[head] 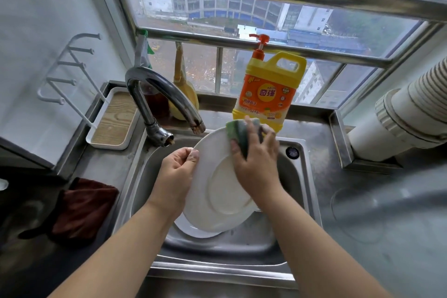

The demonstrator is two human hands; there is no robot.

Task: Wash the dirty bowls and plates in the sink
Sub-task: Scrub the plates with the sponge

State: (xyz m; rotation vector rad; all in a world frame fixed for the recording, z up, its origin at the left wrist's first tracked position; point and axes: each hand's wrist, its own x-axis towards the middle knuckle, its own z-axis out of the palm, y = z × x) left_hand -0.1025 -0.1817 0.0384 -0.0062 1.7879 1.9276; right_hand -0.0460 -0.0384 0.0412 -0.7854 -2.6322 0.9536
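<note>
Over the steel sink point(305, 191) I hold a white oval plate point(217, 191) tilted on edge. My left hand point(175, 176) grips its left rim, thumb on the front. My right hand point(257, 159) grips a green sponge point(238, 132) and presses it against the plate's upper right edge. Beneath the plate lies another white dish point(193, 230), mostly hidden. No water runs from the curved faucet point(157, 94), whose spout ends just above the plate's top left.
A yellow dish soap jug point(268, 87) with an orange pump stands on the ledge behind the sink. A white tray point(113, 121) sits at the left, a dark red cloth point(82, 210) on the left counter, a white duct point(411, 113) at the right.
</note>
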